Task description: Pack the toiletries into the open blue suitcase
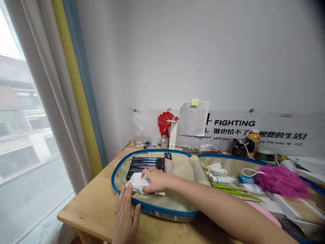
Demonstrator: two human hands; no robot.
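An oval zip case (177, 214) with a blue rim lies spread open on the wooden table. In its left half, my right hand (154, 180) is closed over a white soft packet (137, 183), fingers curled on its right side. My left hand (125, 211) is open at the case's front left rim, fingers stretched out, the tips close to the packet; whether they touch it I cannot tell. Behind the packet lies a flat pack of dark, long-handled items (147, 162) with a pink and black card end. Part of the packet is hidden beneath my right hand.
The right half holds a magenta bath puff (283, 181), white tubes (222, 179), green-edged packets (236, 189) and a blue bottle (246, 179). Behind stand a white lamp (173, 135), a small jar (164, 140) and a yellow-labelled bottle (254, 139). A curtain (73, 84) hangs at left.
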